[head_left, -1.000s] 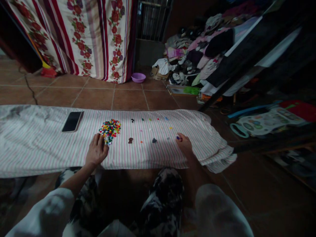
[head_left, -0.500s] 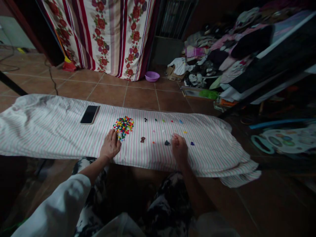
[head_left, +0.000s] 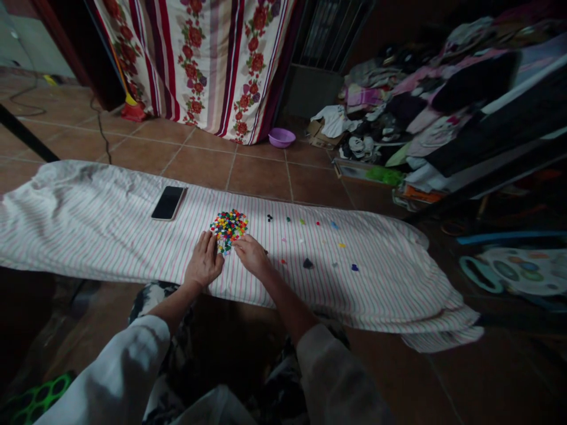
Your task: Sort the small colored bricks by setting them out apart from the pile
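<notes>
A pile of small multicoloured beads (head_left: 229,225) lies on a striped cloth (head_left: 376,277). My left hand (head_left: 204,260) rests flat at the pile's lower left edge, fingers stretched out. At the lower right edge of the pile, my right hand (head_left: 251,255) has its fingertips pinched together; whatever may be between them is too small to see. Right of the pile, little groups sorted by colour are spread in rows, among them black beads (head_left: 270,218), a dark grey cluster (head_left: 308,263), dark blue beads (head_left: 355,267) and yellow beads (head_left: 341,245). The right hand mostly hides the brown group.
A smartphone (head_left: 169,203) lies on the cloth left of the pile. Beyond on the tiled floor are a purple basin (head_left: 282,138), a floral curtain (head_left: 221,71) and a heap of clothes (head_left: 398,100). A green plastic item (head_left: 42,396) shows at lower left.
My right hand has moved left from among the sorted groups to the edge of the pile. My left hand stays beside the pile. The whole view has shifted slightly.
</notes>
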Available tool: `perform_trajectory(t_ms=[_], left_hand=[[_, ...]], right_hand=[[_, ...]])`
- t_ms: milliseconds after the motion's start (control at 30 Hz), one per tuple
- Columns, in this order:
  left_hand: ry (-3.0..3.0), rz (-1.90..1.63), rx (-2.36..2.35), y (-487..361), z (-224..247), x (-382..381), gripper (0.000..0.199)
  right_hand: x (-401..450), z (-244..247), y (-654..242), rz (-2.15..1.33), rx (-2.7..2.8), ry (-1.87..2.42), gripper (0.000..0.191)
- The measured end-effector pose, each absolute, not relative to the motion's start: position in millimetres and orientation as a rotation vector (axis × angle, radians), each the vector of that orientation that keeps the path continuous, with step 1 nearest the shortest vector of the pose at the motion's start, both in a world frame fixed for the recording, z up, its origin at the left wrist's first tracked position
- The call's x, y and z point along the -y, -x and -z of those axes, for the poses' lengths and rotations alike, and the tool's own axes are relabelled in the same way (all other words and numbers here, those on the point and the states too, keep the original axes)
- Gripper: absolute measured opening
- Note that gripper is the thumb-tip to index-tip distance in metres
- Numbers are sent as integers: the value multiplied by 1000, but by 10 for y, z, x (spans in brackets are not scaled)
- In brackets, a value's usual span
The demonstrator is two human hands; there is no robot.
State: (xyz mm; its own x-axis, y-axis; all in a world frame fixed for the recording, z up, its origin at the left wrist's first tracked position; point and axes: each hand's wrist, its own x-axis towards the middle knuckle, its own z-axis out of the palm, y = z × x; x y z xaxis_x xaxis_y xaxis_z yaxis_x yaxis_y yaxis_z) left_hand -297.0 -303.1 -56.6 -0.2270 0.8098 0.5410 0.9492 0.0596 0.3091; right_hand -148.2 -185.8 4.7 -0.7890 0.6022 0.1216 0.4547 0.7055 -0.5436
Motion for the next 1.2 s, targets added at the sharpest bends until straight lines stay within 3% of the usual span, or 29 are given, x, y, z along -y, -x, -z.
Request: perform_trajectory(t_ms=[733, 1200], left_hand=[[1678, 856, 2190, 2932, 531, 3048, 53], [1705, 789, 2146, 2939, 489, 3041, 54]], right_hand=[[1991, -390, 1992, -365, 3053, 921, 29], [1946, -280, 1917, -409, 2982, 879, 25]])
